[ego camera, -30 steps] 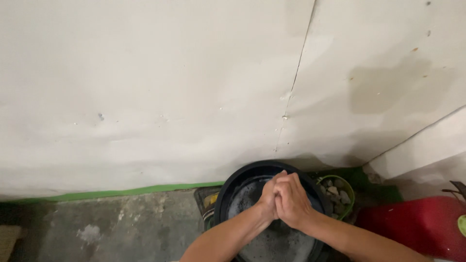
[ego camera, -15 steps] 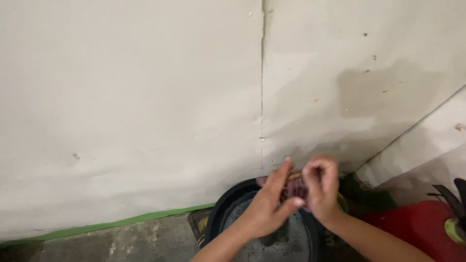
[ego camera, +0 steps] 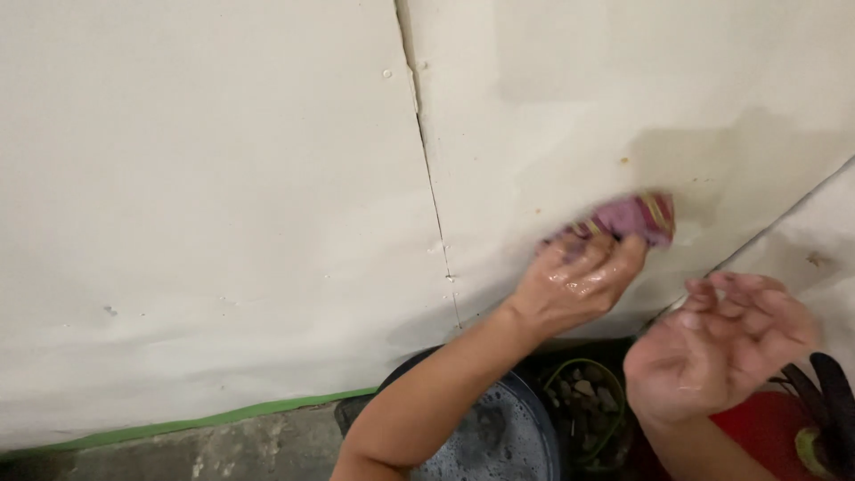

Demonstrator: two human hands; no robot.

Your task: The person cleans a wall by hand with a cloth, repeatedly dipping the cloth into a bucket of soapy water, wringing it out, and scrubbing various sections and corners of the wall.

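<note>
Pink-purple and wet, a crumpled cloth (ego camera: pixel 631 218) is pressed against the off-white wall panel (ego camera: pixel 223 178) by the left hand (ego camera: pixel 577 281), whose glistening fingers curl around its lower edge and pin it just below a darker damp patch (ego camera: pixel 695 156) on the panel. The right hand (ego camera: pixel 717 347) hangs free, palm up with fingers loosely spread, holding nothing and touching nothing, a little below and to the right of the cloth.

The step in hand looks like wiping the wall with the soaked cloth, and it seems to be at its start: small brownish specks (one sits just left of the damp patch) remain on the panel, and the cloth covers only a small spot. Carrying the wipe on would call for firm pressure and a flat sweep across the stained area, keeping clear of the vertical seam (ego camera: pixel 426 151) between the panels, where an edge might catch the fabric.

Below the arms stands a black round basin (ego camera: pixel 521 436) with greyish, sudsy water on the concrete floor (ego camera: pixel 249 441). Just beside it is a small green pot of pebbles (ego camera: pixel 583 401), and a red cylinder (ego camera: pixel 766 428) lies at the lower right. A green tape strip (ego camera: pixel 196 419) runs along the foot of the wall.
</note>
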